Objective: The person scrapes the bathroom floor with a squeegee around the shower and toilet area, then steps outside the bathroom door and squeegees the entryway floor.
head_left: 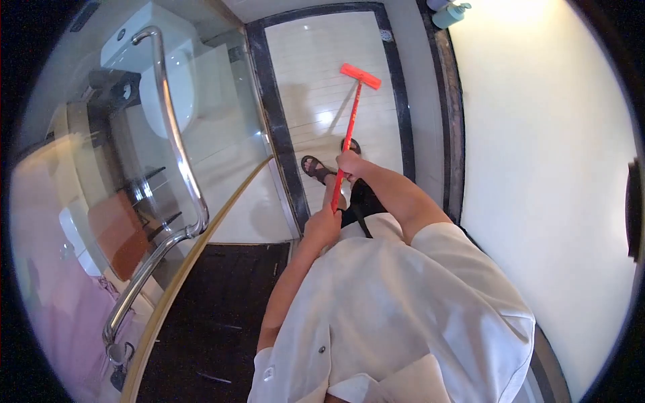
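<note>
A red floor squeegee [353,115] slants across the head view, its wide red head [360,76] down on the pale tiled floor [316,74]. My left hand [322,228] is closed around the top end of its handle, close to my body. Farther along the handle, my right hand [348,162] is also wrapped round it. Below the hands, my feet in dark sandals [316,168] stand on the tiles, one partly hidden by the handle and my right hand.
A glass door with a bent chrome handle [178,141] stands at left; a white toilet [161,80] shows through it. A dark floor panel [208,316] lies at lower left. Dark stone edging [403,114] frames the tiles. A teal pump bottle [451,15] sits at upper right.
</note>
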Demonstrator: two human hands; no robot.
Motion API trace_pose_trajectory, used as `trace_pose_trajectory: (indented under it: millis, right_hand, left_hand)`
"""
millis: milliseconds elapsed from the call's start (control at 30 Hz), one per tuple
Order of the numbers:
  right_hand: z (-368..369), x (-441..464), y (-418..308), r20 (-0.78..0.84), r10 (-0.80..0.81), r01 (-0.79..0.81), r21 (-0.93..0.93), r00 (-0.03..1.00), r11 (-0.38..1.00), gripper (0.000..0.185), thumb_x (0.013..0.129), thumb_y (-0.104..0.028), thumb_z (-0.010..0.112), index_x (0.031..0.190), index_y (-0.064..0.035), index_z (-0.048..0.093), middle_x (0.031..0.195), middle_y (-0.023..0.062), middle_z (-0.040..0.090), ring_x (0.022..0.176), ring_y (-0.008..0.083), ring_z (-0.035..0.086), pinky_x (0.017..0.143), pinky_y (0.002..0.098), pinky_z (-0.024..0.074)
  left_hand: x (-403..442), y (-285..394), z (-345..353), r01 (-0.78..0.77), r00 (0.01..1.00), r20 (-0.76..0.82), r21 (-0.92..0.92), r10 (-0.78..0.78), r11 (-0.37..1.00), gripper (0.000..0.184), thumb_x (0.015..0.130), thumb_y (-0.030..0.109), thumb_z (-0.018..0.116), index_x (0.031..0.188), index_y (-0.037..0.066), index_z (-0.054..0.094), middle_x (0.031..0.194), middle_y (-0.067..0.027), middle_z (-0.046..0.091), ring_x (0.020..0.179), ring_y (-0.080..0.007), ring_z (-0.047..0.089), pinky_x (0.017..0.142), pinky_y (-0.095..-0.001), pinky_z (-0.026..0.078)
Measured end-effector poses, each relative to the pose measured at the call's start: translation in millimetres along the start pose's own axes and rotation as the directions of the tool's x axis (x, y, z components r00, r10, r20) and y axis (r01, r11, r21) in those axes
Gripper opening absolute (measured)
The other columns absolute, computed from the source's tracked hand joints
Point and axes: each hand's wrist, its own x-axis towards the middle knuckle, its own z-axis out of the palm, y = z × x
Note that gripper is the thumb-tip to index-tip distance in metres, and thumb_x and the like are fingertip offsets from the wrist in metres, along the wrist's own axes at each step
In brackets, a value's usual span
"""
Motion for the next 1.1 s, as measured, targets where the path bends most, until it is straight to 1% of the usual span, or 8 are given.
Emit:
trace_pose_trajectory:
  millis: [267,300,400,467,600,633,1000,1100]
  right_hand:
    - [86.7,-53.9,-22.1,0.344,0.049,-0.003,-0.131,0.938,0.991,0.027,0.087,-0.022,0.05,0.089,-0.0021,0.067,0.082,0.0139,0.067,0.076,0.0287,0.067,0.066,0.0461,0.0536]
    - [84.6,-67.2,-44.0,0.621,0.331,-0.612,0.311,0.71,0.727,0.03,0.091,-0.025,0.048,0.095,-0.0006,0.065,0.087,0.014,0.067,0.082,0.0277,0.067,0.071,0.0455,0.0537]
    - [192.3,6.9,39.2,0.925,-0.147,-0.506,0.319,0.35,0.801,0.037,0.092,-0.032,0.049,0.107,0.0003,0.058,0.101,0.0143,0.064,0.093,0.0261,0.064,0.08,0.0424,0.0517]
    - [160.9,-15.3,11.2,0.334,-0.914,0.424,0.88,-0.228,0.216,0.041,0.092,-0.034,0.049,0.113,0.0005,0.054,0.11,0.0147,0.059,0.101,0.0243,0.06,0.086,0.0404,0.0492]
    - [47.5,-107.2,-84.3,0.511,0.234,-0.499,0.477,0.827,0.723,0.033,0.09,-0.027,0.047,0.087,0.0012,0.064,0.071,0.0155,0.064,0.061,0.0308,0.065,0.052,0.0431,0.0548]
    - [46.1,-98.9,-65.0,0.283,0.009,-0.084,0.256,0.959,0.963,0.033,0.089,-0.026,0.048,0.085,0.0024,0.064,0.071,0.0158,0.064,0.061,0.0306,0.065,0.052,0.0426,0.0549]
    - [-20.1,-52.1,59.2,-0.072,-0.354,0.255,-0.564,0.933,0.786,0.012,0.074,-0.014,0.059,0.075,-0.0044,0.067,0.068,0.0119,0.064,0.065,0.0292,0.066,0.059,0.0404,0.0547]
    - [-10.3,-77.8,24.6,0.253,0.199,-0.237,0.13,0.947,0.963,0.015,0.078,-0.016,0.058,0.081,-0.0035,0.066,0.074,0.0125,0.066,0.065,0.0282,0.066,0.06,0.0403,0.0553]
  left_hand:
    - [-71.1,-41.2,-7.2,0.183,0.979,0.084,0.058,-0.187,0.981,0.034,0.09,0.034,0.049,0.105,0.004,0.056,0.091,-0.0269,0.063,0.087,-0.0452,0.061,0.077,-0.0548,0.047]
    - [-86.8,-49.3,-5.7,0.217,0.971,0.097,0.033,-0.22,0.976,0.035,0.09,0.035,0.05,0.105,0.004,0.056,0.091,-0.0268,0.063,0.088,-0.0445,0.061,0.077,-0.0546,0.047]
    - [-122.6,-86.6,15.7,0.243,0.967,0.091,-0.034,-0.24,0.969,0.036,0.09,0.035,0.052,0.105,0.003,0.057,0.091,-0.0267,0.063,0.089,-0.0438,0.061,0.075,-0.0533,0.047]
    - [-127.1,-94.2,23.5,0.23,0.971,0.077,-0.081,-0.224,0.97,0.037,0.09,0.035,0.052,0.105,0.002,0.057,0.09,-0.0268,0.063,0.089,-0.0438,0.061,0.074,-0.0523,0.047]
    - [-109.5,-50.0,13.2,0.19,0.982,0.068,-0.335,-0.177,0.923,0.037,0.091,0.034,0.051,0.102,0.0,0.057,0.09,-0.028,0.062,0.09,-0.0443,0.06,0.075,-0.0482,0.047]
    - [-94.5,-33.6,8.6,0.192,0.981,0.105,-0.41,-0.163,0.892,0.037,0.091,0.034,0.05,0.102,-0.001,0.057,0.09,-0.0283,0.061,0.091,-0.0446,0.06,0.075,-0.0472,0.046]
    - [10.8,35.9,50.2,-0.047,0.996,0.076,-0.118,0.056,0.992,0.033,0.089,0.028,0.048,0.095,-0.004,0.055,0.091,-0.03,0.061,0.09,-0.047,0.058,0.079,-0.0516,0.045]
    - [-8.4,15.7,44.0,0.065,0.986,0.155,0.011,-0.066,0.998,0.033,0.088,0.028,0.049,0.097,-0.003,0.055,0.091,-0.0311,0.061,0.09,-0.0472,0.059,0.08,-0.0529,0.045]
